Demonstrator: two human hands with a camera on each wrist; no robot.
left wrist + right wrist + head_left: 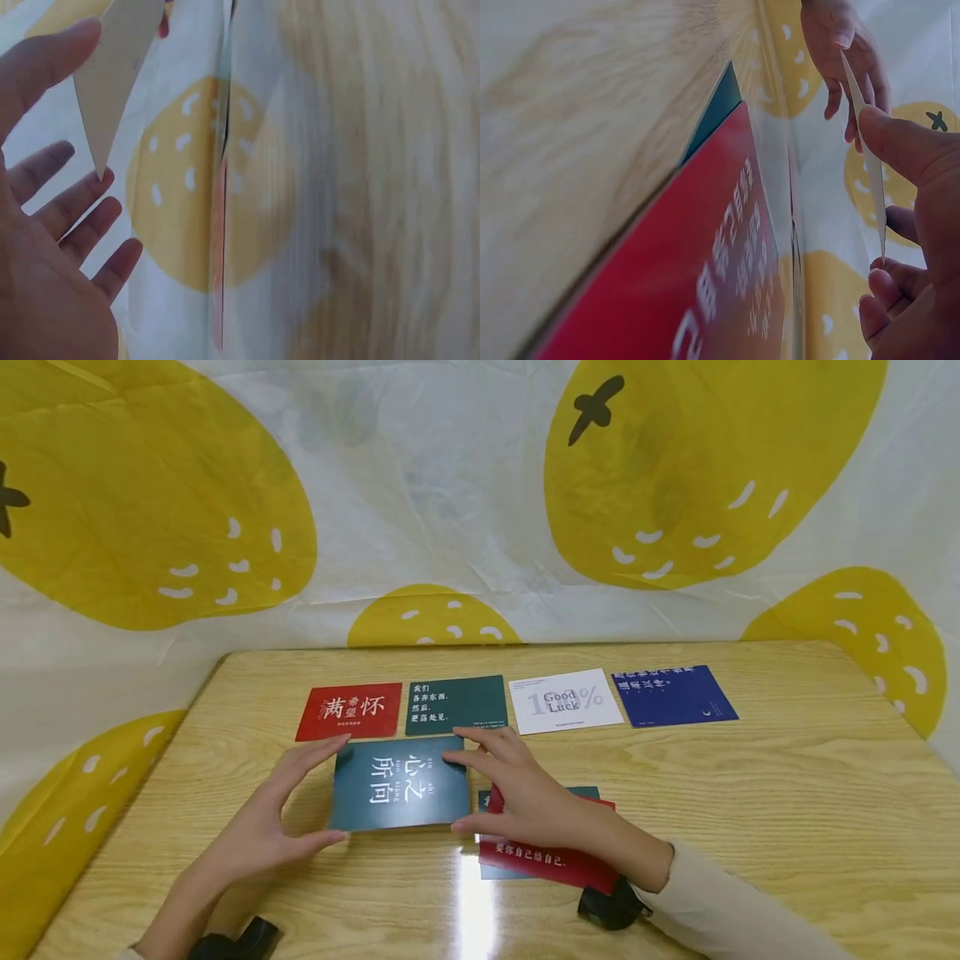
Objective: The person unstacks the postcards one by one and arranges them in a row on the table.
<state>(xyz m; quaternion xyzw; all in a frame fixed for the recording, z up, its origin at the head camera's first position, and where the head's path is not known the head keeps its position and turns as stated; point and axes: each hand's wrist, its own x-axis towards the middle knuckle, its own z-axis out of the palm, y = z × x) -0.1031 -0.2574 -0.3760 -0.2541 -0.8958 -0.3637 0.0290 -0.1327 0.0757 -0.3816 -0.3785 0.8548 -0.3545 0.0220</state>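
Note:
A teal card [401, 785] with white Chinese characters, turned sideways, is held above the table between both hands. My left hand [258, 814] holds its left corners, thumb at the near one and a finger at the far one. My right hand [525, 793] grips the right end between thumb and fingers. In the left wrist view the plain pale back of the card [120, 67] faces the camera. The right wrist view catches the card [874, 180] nearly edge-on. Under the right wrist lies a small pile with a red card [555, 860] over teal ones, partly hidden.
Along the back of the table stretches a row: a red card [349, 710], a dark green card [457, 703], a white "Good Luck" card [566, 702] and a blue card [673, 697]. Behind the wooden table [810, 827] hangs a white cloth [465, 485] with yellow fruit.

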